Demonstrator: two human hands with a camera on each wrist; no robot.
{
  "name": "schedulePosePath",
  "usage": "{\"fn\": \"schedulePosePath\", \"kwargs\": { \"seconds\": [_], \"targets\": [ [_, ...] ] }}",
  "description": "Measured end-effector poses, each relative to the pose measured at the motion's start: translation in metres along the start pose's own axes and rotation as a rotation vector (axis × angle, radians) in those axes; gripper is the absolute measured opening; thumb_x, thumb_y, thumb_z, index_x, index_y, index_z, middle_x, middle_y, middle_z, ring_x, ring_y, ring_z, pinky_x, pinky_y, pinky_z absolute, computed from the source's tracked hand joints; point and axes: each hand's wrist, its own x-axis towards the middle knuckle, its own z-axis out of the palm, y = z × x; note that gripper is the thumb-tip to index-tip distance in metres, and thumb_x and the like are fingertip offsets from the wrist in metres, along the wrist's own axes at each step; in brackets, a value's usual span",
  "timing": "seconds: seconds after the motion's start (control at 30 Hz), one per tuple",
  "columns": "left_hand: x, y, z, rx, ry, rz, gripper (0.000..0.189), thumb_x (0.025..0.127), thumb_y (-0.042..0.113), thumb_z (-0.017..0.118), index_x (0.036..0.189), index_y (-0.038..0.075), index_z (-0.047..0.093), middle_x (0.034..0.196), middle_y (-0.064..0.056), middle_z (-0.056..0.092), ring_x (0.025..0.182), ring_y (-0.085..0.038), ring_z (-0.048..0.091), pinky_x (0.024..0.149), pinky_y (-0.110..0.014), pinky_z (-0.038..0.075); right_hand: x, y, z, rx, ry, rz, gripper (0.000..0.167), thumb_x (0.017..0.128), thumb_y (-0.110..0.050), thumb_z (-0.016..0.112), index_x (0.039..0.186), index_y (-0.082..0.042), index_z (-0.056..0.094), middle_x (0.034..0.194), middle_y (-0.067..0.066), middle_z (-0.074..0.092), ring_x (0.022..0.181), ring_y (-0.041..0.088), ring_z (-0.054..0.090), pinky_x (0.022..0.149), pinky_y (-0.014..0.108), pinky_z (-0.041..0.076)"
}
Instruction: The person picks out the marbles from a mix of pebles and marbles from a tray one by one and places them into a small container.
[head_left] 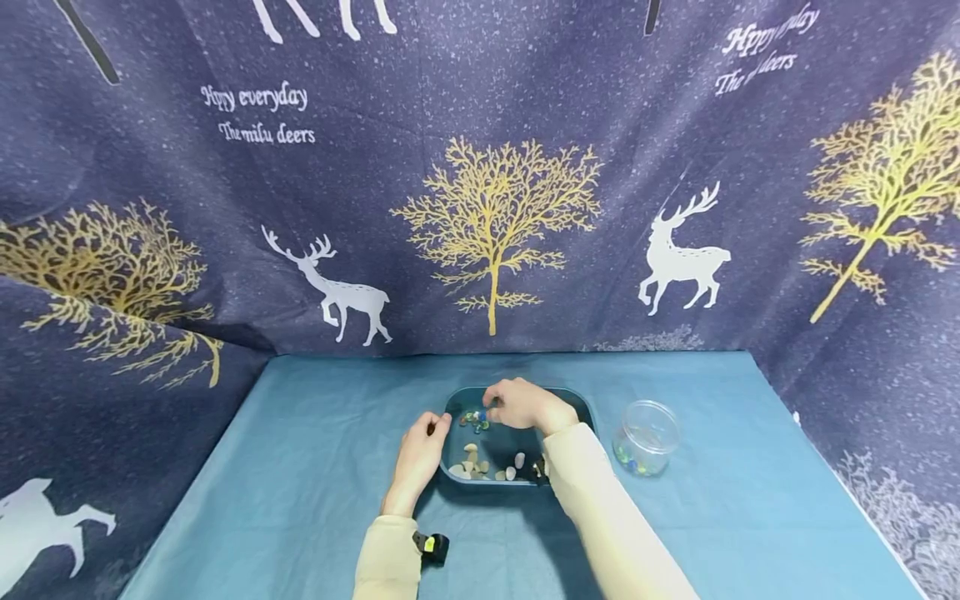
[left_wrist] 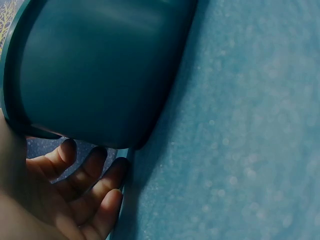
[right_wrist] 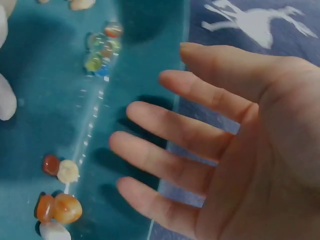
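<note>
A dark teal tray lies on the table with glass marbles clustered at its back left. My left hand grips the tray's left rim; in the left wrist view its fingers bend beside the outer wall, and the rim hides the thumb. Over the tray's far side is my right hand, close to the marbles. In the right wrist view that hand has its fingers spread and slightly bent with nothing between them, while the marble cluster lies beyond the fingertips.
Pale pebbles lie along the tray's near side, some hidden by the right sleeve. Orange and reddish stones show in the right wrist view. Right of the tray stands a clear jar with several marbles at its bottom. A printed curtain hangs behind the table.
</note>
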Motion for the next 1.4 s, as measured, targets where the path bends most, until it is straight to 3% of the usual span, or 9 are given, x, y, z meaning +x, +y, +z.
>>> {"fn": "schedulePosePath", "kwargs": {
  "seconds": [0.23,0.37,0.47,0.63,0.8,1.07,1.23,1.3,1.4],
  "targets": [
    [0.000,0.000,0.002,0.017,0.001,-0.010,0.039,0.101,0.050,0.047,0.086,0.014,0.053,0.072,-0.005,0.046,0.057,-0.021,0.040,0.058,-0.034,0.033,0.011,-0.012,0.010,-0.242,-0.042,0.038,0.019,0.095,-0.023,0.066,0.112,-0.018,0.071,0.110,-0.001,0.066,0.102,0.020,0.062,0.084,0.039,0.050],
    [0.002,0.000,0.003,0.016,0.003,-0.002,0.040,0.101,0.050,0.047,0.086,0.014,0.054,0.073,-0.004,0.046,0.058,-0.021,0.041,0.058,-0.034,0.034,0.018,-0.017,0.010,-0.323,-0.063,0.070,0.014,0.094,-0.023,0.067,0.106,-0.019,0.072,0.105,-0.003,0.066,0.098,0.018,0.062,0.083,0.039,0.050],
    [0.003,0.000,0.003,0.010,0.004,0.007,0.038,0.102,0.048,0.048,0.086,0.013,0.054,0.073,-0.005,0.047,0.059,-0.021,0.041,0.059,-0.034,0.035,0.024,-0.019,0.014,-0.388,-0.091,0.097,0.014,0.096,-0.022,0.065,0.109,-0.019,0.070,0.109,-0.001,0.064,0.101,0.018,0.060,0.084,0.039,0.049],
    [0.000,-0.003,0.003,0.023,0.002,0.000,0.035,0.102,0.043,0.050,0.085,0.014,0.055,0.073,-0.004,0.048,0.060,-0.022,0.043,0.061,-0.034,0.036,0.034,-0.020,0.031,-0.560,-0.156,0.121,0.027,0.098,-0.019,0.062,0.125,-0.018,0.064,0.124,0.002,0.060,0.107,0.018,0.059,0.085,0.036,0.049],
    [-0.003,-0.003,0.004,0.020,-0.020,-0.007,0.035,0.102,0.045,0.048,0.088,0.014,0.057,0.075,-0.004,0.049,0.061,-0.022,0.044,0.061,-0.035,0.036,0.038,-0.022,0.043,-0.696,-0.161,0.126,0.027,0.098,-0.021,0.062,0.125,-0.022,0.064,0.119,-0.001,0.060,0.098,0.015,0.059,0.080,0.035,0.049],
    [-0.002,-0.001,0.001,0.020,-0.009,-0.008,0.037,0.102,0.047,0.048,0.087,0.014,0.056,0.075,-0.005,0.048,0.060,-0.023,0.043,0.061,-0.035,0.036,0.035,-0.028,0.037,-0.688,-0.124,0.073,0.024,0.097,-0.023,0.064,0.121,-0.024,0.066,0.118,-0.001,0.061,0.094,0.015,0.059,0.077,0.034,0.049],
    [0.000,-0.001,0.001,0.029,0.002,-0.015,0.035,0.102,0.047,0.048,0.086,0.016,0.054,0.073,-0.004,0.047,0.060,-0.022,0.042,0.061,-0.034,0.035,0.027,-0.029,0.026,-0.580,-0.102,0.004,0.001,0.094,-0.020,0.068,0.094,-0.021,0.069,0.095,-0.002,0.062,0.082,0.014,0.057,0.072,0.035,0.047],
    [0.000,0.000,0.000,0.034,0.009,-0.011,0.035,0.102,0.046,0.048,0.085,0.016,0.053,0.073,-0.004,0.046,0.059,-0.021,0.041,0.061,-0.034,0.034,0.022,-0.029,0.021,-0.523,-0.090,-0.034,0.013,0.093,-0.018,0.070,0.082,-0.022,0.064,0.082,-0.004,0.058,0.074,0.013,0.054,0.068,0.034,0.045],
    [0.000,0.000,0.000,0.032,0.012,-0.005,0.035,0.102,0.045,0.048,0.085,0.015,0.052,0.072,-0.004,0.045,0.058,-0.022,0.040,0.060,-0.034,0.033,0.012,-0.027,0.015,-0.418,-0.066,-0.087,0.019,0.092,-0.017,0.070,0.077,-0.021,0.060,0.075,-0.006,0.053,0.069,0.012,0.049,0.063,0.032,0.042]
  ]
}}
